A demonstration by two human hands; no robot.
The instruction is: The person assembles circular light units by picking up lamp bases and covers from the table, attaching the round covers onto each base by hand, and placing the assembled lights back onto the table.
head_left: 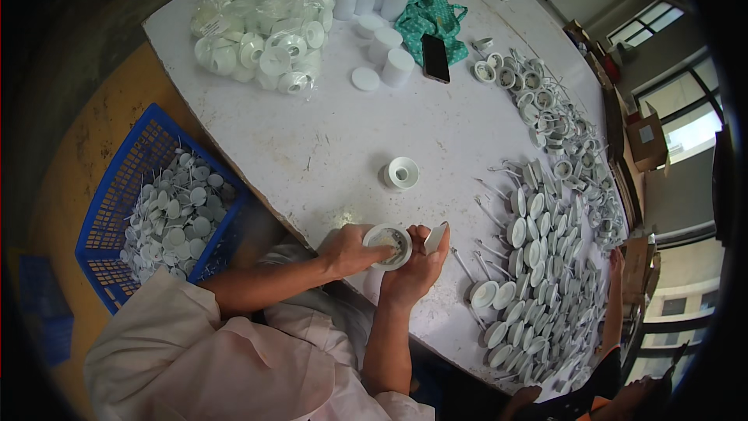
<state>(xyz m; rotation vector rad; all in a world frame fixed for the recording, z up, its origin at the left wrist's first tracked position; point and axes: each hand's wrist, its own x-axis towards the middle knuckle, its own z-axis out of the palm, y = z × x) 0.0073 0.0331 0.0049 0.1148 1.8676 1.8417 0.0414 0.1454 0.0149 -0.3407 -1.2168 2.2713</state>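
My left hand (pixel 347 252) is closed around a shallow round white plastic housing (pixel 379 231), its thumb reaching into the open middle. Small details inside the housing are too fine to make out. Right beside it, my right hand (pixel 414 271) pinches a thin white disc (pixel 436 237), held on edge between thumb and fingers. The right hand's lower part sits against or very near the housing's rim; I cannot tell which. Just beyond both hands, a white stepped ring-shaped cup (pixel 403 173) rests on the table (pixel 312 156).
Many white discs with wire stems (pixel 538 265) crowd the table's right side, with round fittings (pixel 545 101) behind. A clear bag of white cups (pixel 265 31), white cylinders (pixel 397 66), a phone (pixel 435 58) and green cloth (pixel 428 19) lie farther back. A blue basket (pixel 93 245) stands left; another person's arm (pixel 613 304) is at right.
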